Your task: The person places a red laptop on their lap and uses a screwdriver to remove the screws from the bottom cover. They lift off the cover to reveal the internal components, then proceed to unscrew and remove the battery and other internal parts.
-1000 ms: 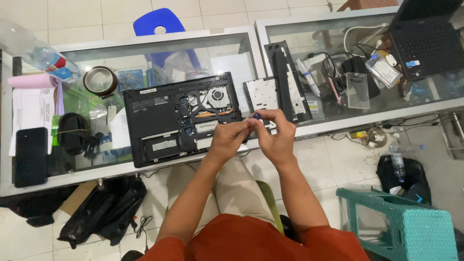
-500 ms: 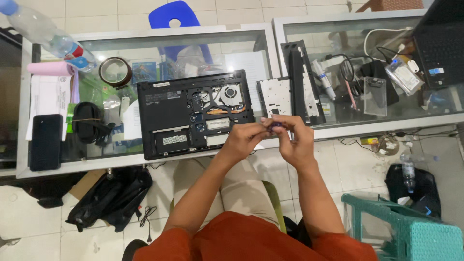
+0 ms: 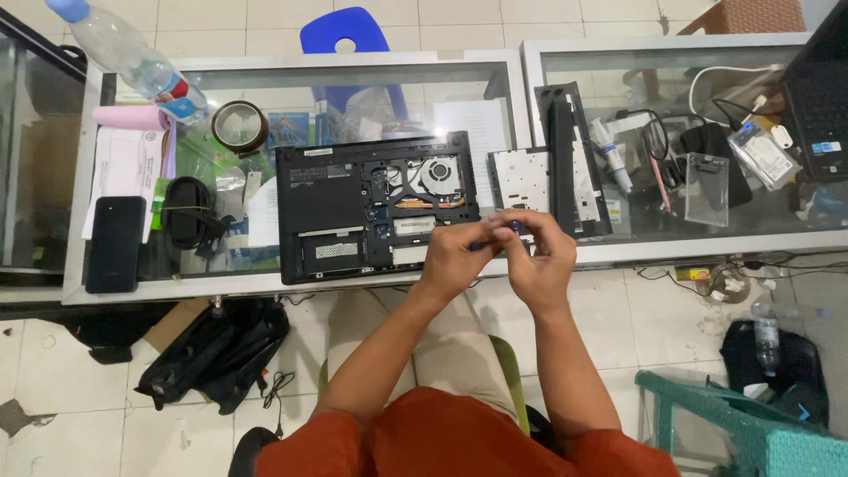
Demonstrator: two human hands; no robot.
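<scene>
An opened black laptop (image 3: 353, 208) lies bottom-up on the glass counter (image 3: 309, 283), its fan and boards exposed. My left hand (image 3: 455, 256) and my right hand (image 3: 539, 261) meet just above the counter's front edge, to the right of the laptop. Together they pinch a small dark tool with a blue end (image 3: 508, 231) between the fingertips. A white perforated plate (image 3: 521, 181) and a long black strip (image 3: 565, 155) lie right behind my hands.
A black phone (image 3: 115, 243), papers, a pink roll, a tape roll (image 3: 240, 126) and a water bottle (image 3: 132, 57) sit at the left. Cables, tubes and a second laptop (image 3: 817, 97) crowd the right counter. A black bag (image 3: 216, 353) and a teal stool (image 3: 751, 424) are on the floor.
My hands stay together on the small tool while shifting slightly. The view has tilted, sliding the counter a little to the right and down in the picture.
</scene>
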